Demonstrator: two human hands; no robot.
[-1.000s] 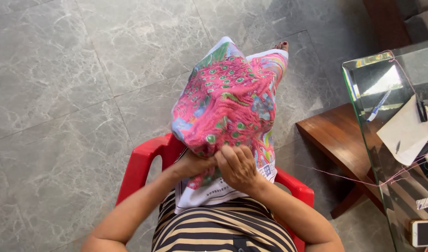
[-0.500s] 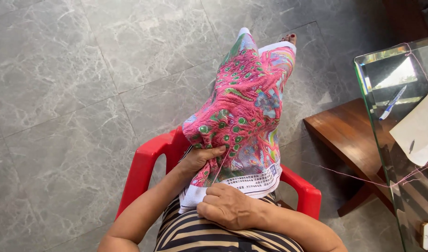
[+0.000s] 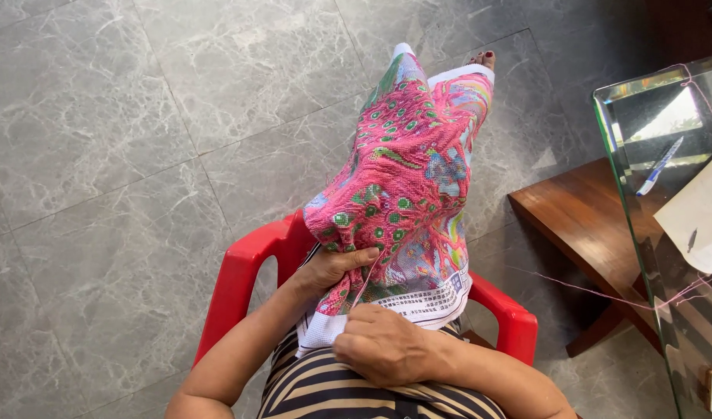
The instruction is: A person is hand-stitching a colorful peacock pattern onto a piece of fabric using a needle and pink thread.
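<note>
A large pink embroidered canvas point(image 3: 406, 174) with green and blue motifs drapes over my lap and outstretched leg. My left hand point(image 3: 336, 266) grips the canvas at its near left edge, thumb on top. My right hand point(image 3: 387, 345) rests closed low against my striped clothing, just below the canvas's white border, pinching a thin thread point(image 3: 362, 289) that runs up to the stitching. A needle cannot be made out.
I sit in a red plastic chair point(image 3: 243, 271) on grey marble tiles. At the right stands a glass table top point(image 3: 651, 233) with a blue pen point(image 3: 660, 166) and paper, over a brown wooden base point(image 3: 581, 213). A pink thread point(image 3: 589, 289) stretches toward it.
My right hand has drawn down from the canvas toward my body, pulling the thread taut. The canvas has shifted up and away in view; the left hand keeps its grip.
</note>
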